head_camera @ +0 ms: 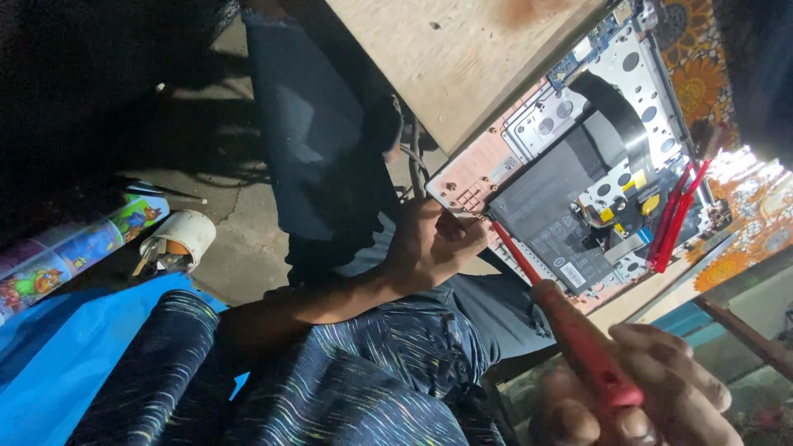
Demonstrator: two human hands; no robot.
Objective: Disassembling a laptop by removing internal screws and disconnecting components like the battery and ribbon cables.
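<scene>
Your right hand (pixel 652 388) grips the red screwdriver (pixel 562 310), tip at the near left corner of the open laptop (pixel 570 165); your left hand (pixel 429 244), fingers curled on that edge, steadies it. If the tip slips, it could gouge the dark battery (pixel 545 215) beside it

One head camera, tilted, looks steeply down and close over the lap, perhaps seated, at the opened laptop (pixel 578 173)

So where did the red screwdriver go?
In the head view the red screwdriver is low on the right, gripped in the right hand. Its tip reaches the opened laptop edge, beside the left hand.
</scene>
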